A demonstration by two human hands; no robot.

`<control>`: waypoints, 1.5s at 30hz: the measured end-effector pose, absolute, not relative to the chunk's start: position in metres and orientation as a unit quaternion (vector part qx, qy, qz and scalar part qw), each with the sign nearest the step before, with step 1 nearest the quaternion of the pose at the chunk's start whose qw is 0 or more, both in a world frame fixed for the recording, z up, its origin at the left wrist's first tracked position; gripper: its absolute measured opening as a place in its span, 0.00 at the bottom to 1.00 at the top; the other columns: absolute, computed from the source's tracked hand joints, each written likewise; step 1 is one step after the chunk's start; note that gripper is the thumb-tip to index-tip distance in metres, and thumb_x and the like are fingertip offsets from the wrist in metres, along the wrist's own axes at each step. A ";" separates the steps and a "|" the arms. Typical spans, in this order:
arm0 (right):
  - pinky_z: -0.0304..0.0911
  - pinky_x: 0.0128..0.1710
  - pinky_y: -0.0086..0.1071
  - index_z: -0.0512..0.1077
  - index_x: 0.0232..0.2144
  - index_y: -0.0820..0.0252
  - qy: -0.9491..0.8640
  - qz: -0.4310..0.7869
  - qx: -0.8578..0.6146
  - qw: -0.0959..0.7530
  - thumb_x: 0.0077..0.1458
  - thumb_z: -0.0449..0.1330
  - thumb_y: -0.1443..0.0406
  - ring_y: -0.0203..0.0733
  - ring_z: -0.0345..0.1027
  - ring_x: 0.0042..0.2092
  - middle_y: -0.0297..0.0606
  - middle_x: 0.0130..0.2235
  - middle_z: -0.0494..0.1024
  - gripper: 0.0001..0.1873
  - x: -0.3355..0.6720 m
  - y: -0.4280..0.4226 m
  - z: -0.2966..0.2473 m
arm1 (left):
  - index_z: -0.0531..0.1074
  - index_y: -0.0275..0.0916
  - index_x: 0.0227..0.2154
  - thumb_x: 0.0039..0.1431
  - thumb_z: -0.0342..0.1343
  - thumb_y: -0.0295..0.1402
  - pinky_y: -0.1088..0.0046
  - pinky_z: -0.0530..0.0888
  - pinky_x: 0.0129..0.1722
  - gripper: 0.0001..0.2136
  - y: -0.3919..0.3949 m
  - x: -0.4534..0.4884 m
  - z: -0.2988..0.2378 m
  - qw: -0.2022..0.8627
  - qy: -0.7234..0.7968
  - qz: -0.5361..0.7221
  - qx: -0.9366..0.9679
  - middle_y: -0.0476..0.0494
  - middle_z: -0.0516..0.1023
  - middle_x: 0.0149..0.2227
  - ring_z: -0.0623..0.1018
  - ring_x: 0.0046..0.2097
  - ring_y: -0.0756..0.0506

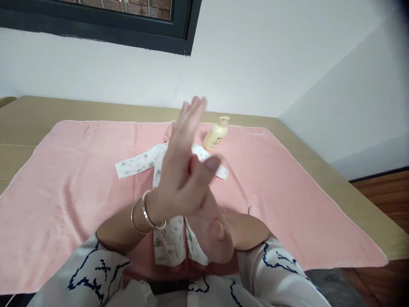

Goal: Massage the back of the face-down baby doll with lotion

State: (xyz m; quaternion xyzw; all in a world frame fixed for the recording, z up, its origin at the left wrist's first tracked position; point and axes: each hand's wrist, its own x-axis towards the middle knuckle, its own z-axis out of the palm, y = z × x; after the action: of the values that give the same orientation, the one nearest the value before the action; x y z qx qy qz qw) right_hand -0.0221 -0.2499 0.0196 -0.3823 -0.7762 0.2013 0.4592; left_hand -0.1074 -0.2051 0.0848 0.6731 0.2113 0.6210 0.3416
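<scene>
My left hand (183, 170), with two silvery bangles on its wrist, is raised in the middle of the view. Its fingers are stretched upward and slightly blurred. Against its lower palm rests my right hand (217, 241), whose fingers are mostly hidden. No object shows between the two. Behind and beneath them lies a white printed baby outfit (169, 245), sleeves spread and legs toward me. A skin-toned rounded shape, like a doll's head (168, 133), shows at its neck, largely covered by my left hand. Beyond my hands a cream pump bottle (215, 135) stands upright near the right sleeve.
A pink blanket (271, 192) with a few folds is spread over a light wooden table (322, 168). A white wall (243, 59) rises behind the table, with a dark window frame (143, 32) at upper left. Brown wooden flooring or furniture (383, 200) shows at far right.
</scene>
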 end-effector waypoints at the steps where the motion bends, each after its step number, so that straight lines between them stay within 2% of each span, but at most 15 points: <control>1: 0.52 0.73 0.47 0.30 0.72 0.47 -0.770 0.243 -0.337 0.484 0.59 0.36 0.40 0.51 0.42 0.74 0.29 0.73 0.51 0.45 -0.019 -0.248 0.020 | 0.63 0.51 0.62 0.67 0.49 0.52 0.53 0.47 0.76 0.24 -0.194 -0.111 0.084 0.320 0.205 0.635 0.672 0.54 0.60 0.70 0.47 0.75 0.39; 4: 0.57 0.70 0.45 0.43 0.72 0.47 -0.717 0.349 -0.317 0.514 0.66 0.42 0.48 0.47 0.52 0.71 0.33 0.70 0.60 0.36 -0.018 -0.236 0.030 | 0.63 0.49 0.61 0.68 0.50 0.50 0.55 0.51 0.74 0.22 -0.149 -0.116 0.070 0.297 0.237 0.669 0.639 0.52 0.62 0.69 0.54 0.74 0.40; 7: 0.63 0.67 0.48 0.54 0.69 0.49 -0.662 0.378 -0.385 0.520 0.65 0.50 0.51 0.49 0.60 0.67 0.36 0.65 0.68 0.33 -0.017 -0.215 0.038 | 0.67 0.45 0.57 0.70 0.46 0.50 0.52 0.60 0.70 0.20 -0.104 -0.111 0.047 0.337 0.299 0.638 0.625 0.45 0.68 0.64 0.62 0.70 0.39; 10: 0.67 0.62 0.51 0.59 0.66 0.55 -0.622 0.395 -0.391 0.552 0.65 0.50 0.56 0.49 0.68 0.62 0.41 0.60 0.74 0.29 -0.007 -0.185 0.036 | 0.71 0.42 0.52 0.70 0.43 0.52 0.55 0.68 0.65 0.22 -0.083 -0.103 0.028 0.347 0.325 0.618 0.627 0.40 0.75 0.57 0.72 0.64 0.38; 14: 0.69 0.60 0.44 0.65 0.61 0.57 -0.617 0.329 -0.413 0.583 0.64 0.48 0.62 0.45 0.71 0.60 0.42 0.60 0.74 0.25 0.013 -0.143 0.023 | 0.71 0.41 0.52 0.70 0.42 0.52 0.58 0.71 0.61 0.23 -0.087 -0.098 -0.001 0.272 0.328 0.622 0.657 0.38 0.77 0.54 0.75 0.59 0.40; 18: 0.66 0.63 0.39 0.71 0.56 0.59 -0.691 0.220 -0.483 0.491 0.60 0.48 0.68 0.42 0.71 0.60 0.41 0.58 0.77 0.24 0.021 -0.121 0.002 | 0.71 0.38 0.52 0.70 0.42 0.51 0.52 0.69 0.62 0.24 -0.086 -0.101 -0.044 0.216 0.388 0.590 0.674 0.34 0.77 0.54 0.74 0.58 0.38; 21: 0.61 0.66 0.41 0.71 0.58 0.60 -0.762 0.143 -0.508 0.375 0.59 0.47 0.71 0.43 0.68 0.62 0.42 0.60 0.76 0.27 0.016 -0.116 -0.019 | 0.70 0.38 0.53 0.70 0.41 0.50 0.53 0.70 0.61 0.24 -0.082 -0.105 -0.067 0.242 0.416 0.590 0.648 0.33 0.75 0.55 0.74 0.59 0.38; 25: 0.47 0.72 0.47 0.71 0.59 0.66 -0.843 0.046 -0.465 0.267 0.61 0.46 0.72 0.48 0.58 0.68 0.46 0.63 0.72 0.26 0.010 -0.110 -0.041 | 0.65 0.39 0.58 0.72 0.40 0.48 0.56 0.68 0.64 0.23 -0.084 -0.106 -0.073 0.256 0.409 0.612 0.627 0.34 0.71 0.60 0.71 0.62 0.40; 31: 0.45 0.72 0.52 0.65 0.63 0.65 -0.845 0.055 -0.477 0.234 0.66 0.48 0.64 0.52 0.51 0.71 0.48 0.68 0.63 0.26 0.030 -0.095 -0.044 | 0.66 0.40 0.57 0.72 0.38 0.49 0.55 0.66 0.65 0.23 -0.085 -0.105 -0.073 0.205 0.413 0.607 0.647 0.34 0.70 0.59 0.70 0.62 0.40; 34: 0.47 0.70 0.57 0.59 0.66 0.71 -0.795 0.074 -0.557 0.229 0.68 0.48 0.55 0.59 0.48 0.72 0.56 0.69 0.58 0.32 0.034 -0.099 -0.044 | 0.66 0.40 0.57 0.72 0.38 0.49 0.56 0.66 0.64 0.23 -0.085 -0.105 -0.075 0.197 0.414 0.608 0.648 0.34 0.70 0.58 0.70 0.61 0.40; 37: 0.47 0.69 0.61 0.57 0.66 0.78 -0.745 0.044 -0.622 0.237 0.68 0.48 0.58 0.64 0.49 0.71 0.65 0.68 0.58 0.33 0.022 -0.117 -0.046 | 0.66 0.39 0.56 0.72 0.37 0.48 0.55 0.65 0.65 0.23 -0.085 -0.105 -0.077 0.195 0.404 0.612 0.651 0.34 0.70 0.58 0.70 0.62 0.40; 39: 0.44 0.70 0.60 0.59 0.66 0.76 -0.777 0.018 -0.586 0.230 0.65 0.48 0.65 0.62 0.47 0.72 0.61 0.68 0.59 0.30 0.013 -0.127 -0.047 | 0.64 0.39 0.58 0.72 0.38 0.48 0.55 0.65 0.66 0.23 -0.086 -0.106 -0.079 0.208 0.400 0.616 0.646 0.33 0.69 0.59 0.69 0.62 0.40; 41: 0.42 0.72 0.57 0.62 0.65 0.69 -0.831 0.018 -0.514 0.211 0.63 0.48 0.70 0.58 0.46 0.72 0.53 0.68 0.62 0.29 0.011 -0.127 -0.047 | 0.61 0.40 0.60 0.71 0.40 0.49 0.55 0.66 0.65 0.23 -0.086 -0.106 -0.081 0.226 0.403 0.619 0.635 0.33 0.67 0.61 0.69 0.63 0.40; 43: 0.41 0.73 0.55 0.64 0.64 0.63 -0.863 0.039 -0.463 0.197 0.64 0.48 0.69 0.54 0.46 0.73 0.45 0.68 0.63 0.27 0.020 -0.117 -0.047 | 0.58 0.40 0.62 0.70 0.41 0.50 0.55 0.67 0.64 0.25 -0.085 -0.106 -0.083 0.239 0.409 0.619 0.627 0.32 0.65 0.62 0.69 0.63 0.39; 45: 0.43 0.72 0.54 0.63 0.65 0.62 -0.853 0.059 -0.476 0.208 0.66 0.48 0.63 0.53 0.47 0.72 0.45 0.70 0.60 0.27 0.031 -0.103 -0.047 | 0.57 0.40 0.62 0.70 0.42 0.51 0.55 0.67 0.63 0.26 -0.084 -0.105 -0.083 0.243 0.408 0.616 0.629 0.31 0.64 0.62 0.69 0.63 0.39</control>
State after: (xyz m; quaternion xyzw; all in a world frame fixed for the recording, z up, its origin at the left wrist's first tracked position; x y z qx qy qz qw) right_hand 0.0313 -0.1035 -0.0471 -0.4757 -0.8528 0.0586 0.2075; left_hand -0.1055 -0.0845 -0.0835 0.6287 0.4082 0.6156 0.2433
